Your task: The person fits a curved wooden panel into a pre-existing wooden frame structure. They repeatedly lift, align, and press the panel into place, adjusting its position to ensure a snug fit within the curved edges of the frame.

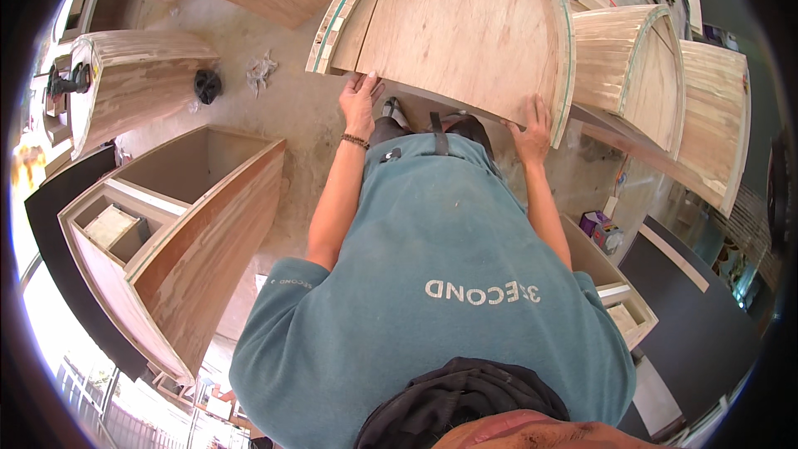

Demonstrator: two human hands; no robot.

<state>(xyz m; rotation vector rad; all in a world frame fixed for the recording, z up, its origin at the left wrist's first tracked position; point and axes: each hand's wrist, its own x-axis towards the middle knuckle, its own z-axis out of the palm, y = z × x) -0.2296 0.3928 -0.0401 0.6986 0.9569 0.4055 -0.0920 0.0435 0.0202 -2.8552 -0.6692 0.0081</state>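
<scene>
A large curved plywood cabinet piece (465,25) with a laminated, green-striped edge stands on the concrete floor in front of me. My left hand (362,104), with a beaded bracelet on the wrist, grips its lower edge near the left corner, fingers over the panel. At the right corner my right hand (532,129) holds the same lower edge. Both forearms reach forward from my teal shirt. My feet show just below the panel's edge.
A plywood cabinet with open compartments (166,233) lies to my left. More curved wooden units (640,66) stand to the right, another one (125,75) at far left. A black object (207,86) and crumpled paper (260,71) lie on the floor. A small purple box (595,222) is at right.
</scene>
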